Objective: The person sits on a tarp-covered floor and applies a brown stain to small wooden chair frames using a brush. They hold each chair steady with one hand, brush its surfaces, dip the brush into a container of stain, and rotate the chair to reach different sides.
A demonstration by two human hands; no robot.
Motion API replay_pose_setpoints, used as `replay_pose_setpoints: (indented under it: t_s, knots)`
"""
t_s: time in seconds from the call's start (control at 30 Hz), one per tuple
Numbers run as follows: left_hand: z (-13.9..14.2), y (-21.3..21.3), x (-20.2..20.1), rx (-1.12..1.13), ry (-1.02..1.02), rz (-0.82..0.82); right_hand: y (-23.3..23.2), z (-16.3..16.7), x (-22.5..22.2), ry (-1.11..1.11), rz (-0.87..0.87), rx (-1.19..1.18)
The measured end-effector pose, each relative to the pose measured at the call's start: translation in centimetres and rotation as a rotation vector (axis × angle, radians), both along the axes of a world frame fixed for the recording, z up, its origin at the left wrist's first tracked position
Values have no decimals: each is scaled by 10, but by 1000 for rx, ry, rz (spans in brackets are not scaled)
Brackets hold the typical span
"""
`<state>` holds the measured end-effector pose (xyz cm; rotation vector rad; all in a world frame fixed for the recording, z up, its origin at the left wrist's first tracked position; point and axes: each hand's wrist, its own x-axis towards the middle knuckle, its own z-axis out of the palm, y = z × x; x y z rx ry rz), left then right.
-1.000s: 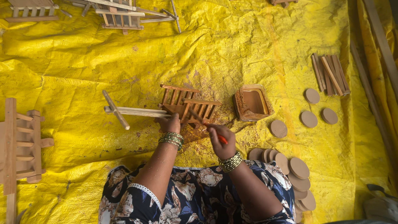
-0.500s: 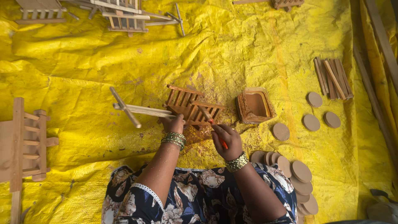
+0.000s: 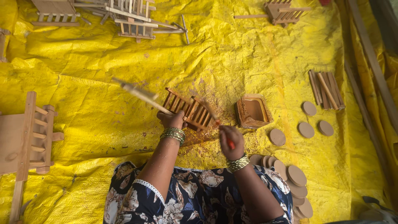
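Nearest the person, over the flowered dress, the right hand is closed on a red-handled brush whose tip reaches the small slatted wooden frame. The left hand grips that frame by its long pole and holds it tilted, near the middle of the yellow tarp. Judging by the brown stains under it, the step in hand is coating the slats. The next stroke would call for a steady left grip and probably a fresh dip, since the brown tray of stain sits just to the right of the frame, within easy reach.

A fan of round wooden discs lies by the right knee, close enough to catch drips or an elbow. Three loose discs lie further right, with a bundle of short sticks beyond them. A larger wooden frame rests at the tarp's left edge. More slatted frames are piled along the far edge, and another toward the far right corner, all well apart from the work
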<state>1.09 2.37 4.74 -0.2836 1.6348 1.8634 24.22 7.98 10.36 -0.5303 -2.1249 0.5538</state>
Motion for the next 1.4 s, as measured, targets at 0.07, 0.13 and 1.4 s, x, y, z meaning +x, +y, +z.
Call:
replay_pose_setpoints:
  t_s: [0.07,0.13,1.4]
  knots:
    - [6,-4,-1,-39,76,-57,7,4,7,11,-53,-151]
    - [10,-4,0,-84,190,-84,7,7,11,10,-35,-255]
    - [-4,14,29,-253,739,-210,-16,-3,14,30,-69,-71]
